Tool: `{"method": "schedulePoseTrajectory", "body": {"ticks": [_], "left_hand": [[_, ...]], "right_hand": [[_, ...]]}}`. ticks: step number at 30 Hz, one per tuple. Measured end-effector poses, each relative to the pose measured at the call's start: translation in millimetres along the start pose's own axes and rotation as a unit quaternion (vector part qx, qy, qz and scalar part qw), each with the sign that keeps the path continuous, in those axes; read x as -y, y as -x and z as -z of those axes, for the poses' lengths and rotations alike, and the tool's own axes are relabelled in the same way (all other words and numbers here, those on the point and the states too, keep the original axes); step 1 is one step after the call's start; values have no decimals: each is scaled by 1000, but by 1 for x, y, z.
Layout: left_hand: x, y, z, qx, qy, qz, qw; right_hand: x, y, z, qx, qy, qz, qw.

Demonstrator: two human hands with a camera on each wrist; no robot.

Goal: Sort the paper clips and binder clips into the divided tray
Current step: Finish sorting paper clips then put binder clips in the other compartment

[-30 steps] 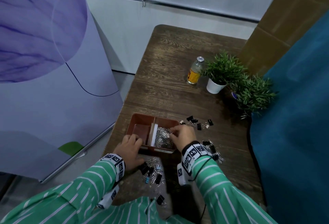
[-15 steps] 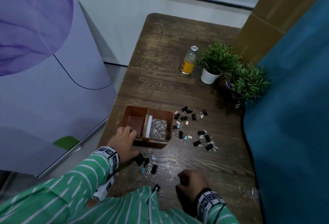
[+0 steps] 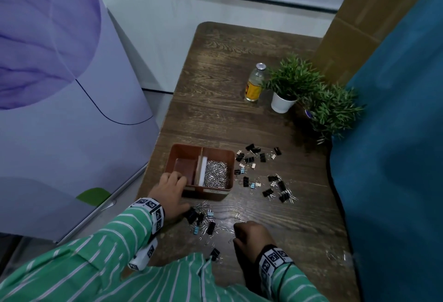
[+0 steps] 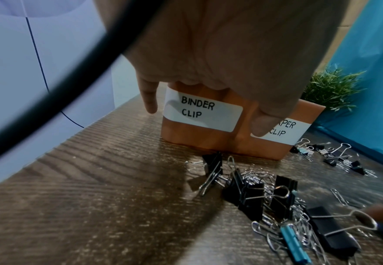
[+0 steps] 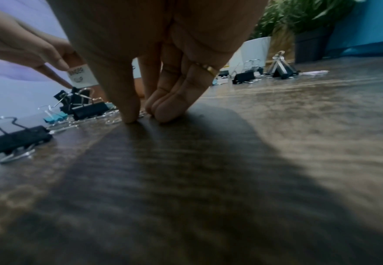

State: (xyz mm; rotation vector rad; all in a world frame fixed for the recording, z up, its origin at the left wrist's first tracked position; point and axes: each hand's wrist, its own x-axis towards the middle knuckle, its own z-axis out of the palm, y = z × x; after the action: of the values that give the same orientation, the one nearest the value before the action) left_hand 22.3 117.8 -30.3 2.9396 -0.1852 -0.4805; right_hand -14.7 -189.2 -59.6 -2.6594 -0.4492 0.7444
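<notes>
- Right hand (image 3: 251, 235) has dropped from the divided tray (image 3: 208, 192) to loose paper clips (image 3: 239, 216) on the near counter (image 3: 239, 122), fingertips together; I cannot tell if they grasp one.
- Left hand (image 3: 170, 189) grasps the tray's near-left corner.

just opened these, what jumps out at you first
The brown divided tray near the left edge of the table stands out: its right compartment holds a heap of paper clips, while the left one shows no clips. Black binder clips lie scattered to its right, and a mixed pile sits in front of it. The left hand holds the tray's near corner; the right hand has its fingertips down by that pile.
</notes>
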Motion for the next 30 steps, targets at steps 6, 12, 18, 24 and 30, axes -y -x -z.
{"method": "schedulePoseTrajectory", "body": {"ticks": [6, 12, 18, 24, 30], "left_hand": [[-1, 0, 0, 2, 0, 2, 1000], [-1, 0, -1, 1, 4, 2, 1000], [0, -1, -2, -3, 8, -1, 1000], [1, -1, -2, 1, 9, 1, 1000], [3, -2, -5, 1, 6, 4, 1000]], "right_hand": [[8, -10, 2, 18, 16, -2, 1000], [17, -10, 6, 9, 17, -55, 998], [34, -17, 12, 77, 22, -101, 992], [33, -15, 14, 73, 14, -100, 992], [37, -25, 58, -93, -119, -108, 982]]}}
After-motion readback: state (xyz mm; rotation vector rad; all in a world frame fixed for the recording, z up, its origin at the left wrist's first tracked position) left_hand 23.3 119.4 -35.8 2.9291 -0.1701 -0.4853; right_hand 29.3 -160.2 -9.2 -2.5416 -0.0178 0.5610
